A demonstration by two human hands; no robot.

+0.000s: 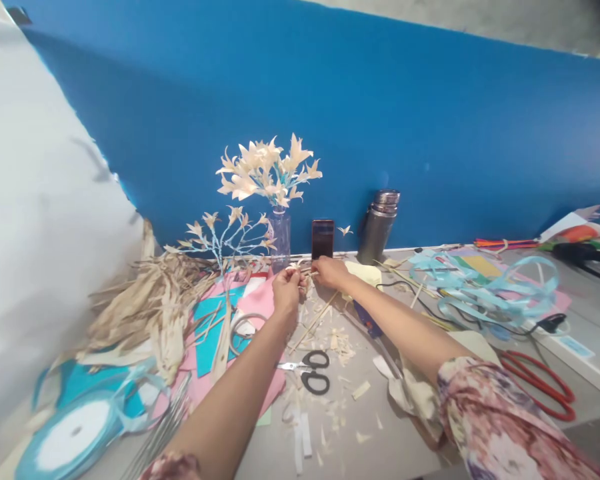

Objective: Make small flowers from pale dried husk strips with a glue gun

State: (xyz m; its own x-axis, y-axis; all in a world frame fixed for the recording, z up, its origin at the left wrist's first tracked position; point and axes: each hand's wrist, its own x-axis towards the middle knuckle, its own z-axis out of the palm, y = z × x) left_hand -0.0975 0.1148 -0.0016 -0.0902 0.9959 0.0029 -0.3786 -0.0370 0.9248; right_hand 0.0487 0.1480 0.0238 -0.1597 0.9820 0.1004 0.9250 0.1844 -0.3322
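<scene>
My left hand (pixel 287 291) is closed in a pinch over the far part of the table, with a small pale piece showing at its fingertips; its kind is too small to tell. Just to the right, my right hand (pixel 330 273) has its fingers bent together, and what they hold is hidden. Behind my hands a phone (pixel 323 239) leans upright against the blue wall. A clear bottle (pixel 281 237) left of it carries a bunch of cream flowers (pixel 265 170). Black-handled scissors (pixel 313 371) lie nearer me, below my hands.
Dried husks (pixel 160 313) and a branch of smaller flowers (pixel 223 233) are on the left. A blue ribbon spool (pixel 70 437) lies at front left. On the right are a steel flask (pixel 380 227), tangled blue ribbon (pixel 500 287), red-handled scissors (pixel 540 387) and a power strip (pixel 577 357).
</scene>
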